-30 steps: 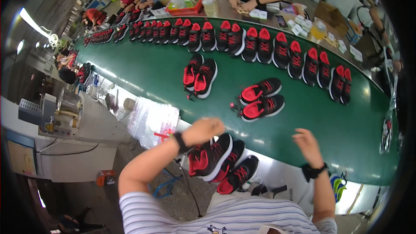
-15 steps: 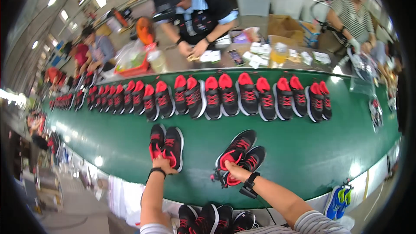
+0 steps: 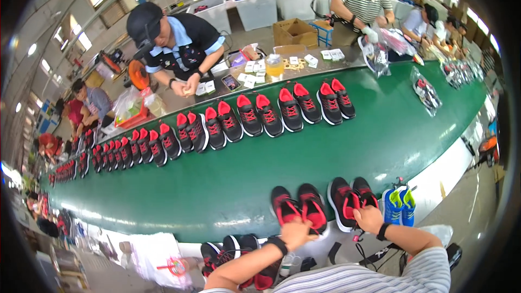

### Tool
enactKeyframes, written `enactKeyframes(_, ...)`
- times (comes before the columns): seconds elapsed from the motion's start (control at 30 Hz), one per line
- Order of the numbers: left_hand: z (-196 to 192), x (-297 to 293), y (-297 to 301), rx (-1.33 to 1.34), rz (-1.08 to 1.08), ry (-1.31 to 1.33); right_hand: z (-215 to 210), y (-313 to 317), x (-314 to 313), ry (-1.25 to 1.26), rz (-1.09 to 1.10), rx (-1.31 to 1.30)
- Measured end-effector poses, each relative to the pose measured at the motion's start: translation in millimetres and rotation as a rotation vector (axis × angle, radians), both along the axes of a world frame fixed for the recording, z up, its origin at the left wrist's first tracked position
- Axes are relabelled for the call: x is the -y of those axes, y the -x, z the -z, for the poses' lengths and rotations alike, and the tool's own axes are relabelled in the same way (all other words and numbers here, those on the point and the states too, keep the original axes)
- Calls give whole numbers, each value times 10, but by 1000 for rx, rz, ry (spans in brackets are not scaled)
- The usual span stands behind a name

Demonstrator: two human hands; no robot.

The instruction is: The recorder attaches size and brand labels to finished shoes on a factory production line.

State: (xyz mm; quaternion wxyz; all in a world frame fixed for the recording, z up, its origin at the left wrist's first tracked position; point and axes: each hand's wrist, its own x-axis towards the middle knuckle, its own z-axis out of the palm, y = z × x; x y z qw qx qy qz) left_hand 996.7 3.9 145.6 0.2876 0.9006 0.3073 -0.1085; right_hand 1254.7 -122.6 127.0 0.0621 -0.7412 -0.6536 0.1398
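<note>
My left hand [image 3: 296,234] is closed on the heel ends of a pair of black and red sneakers [image 3: 312,199], toes pointing away from me. Just to the right, my right hand [image 3: 370,220] grips another pair of black and red sneakers [image 3: 341,195] by the collars. Both pairs stand side by side at the near edge of the green work surface [image 3: 217,190]. My fingers are partly hidden inside the shoe openings. A pair of blue sneakers with lime lining [image 3: 392,206] stands right beside my right hand.
A long row of black and red sneakers [image 3: 247,116] lines the far side. More sneakers [image 3: 220,255] sit below the near edge, by my left forearm. Bagged shoes [image 3: 426,91] lie at the right. Across the surface, one co-worker [image 3: 182,49] handles small items; another [image 3: 361,0] holds plastic bags.
My view has turned to the right. Both hands have carried their pairs rightward to the near edge beside the blue sneakers, and the two pairs are now closer together.
</note>
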Motion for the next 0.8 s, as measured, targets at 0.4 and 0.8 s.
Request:
enactKeyframes(0.4, 577, 126, 267, 398, -87, 716, -324, -398, 195, 817, -784, -198)
enactKeyframes(0.8, 2293, -1705, 601, 704, -1301, 588, -1606, -919, -4342, 87, -7, -645)
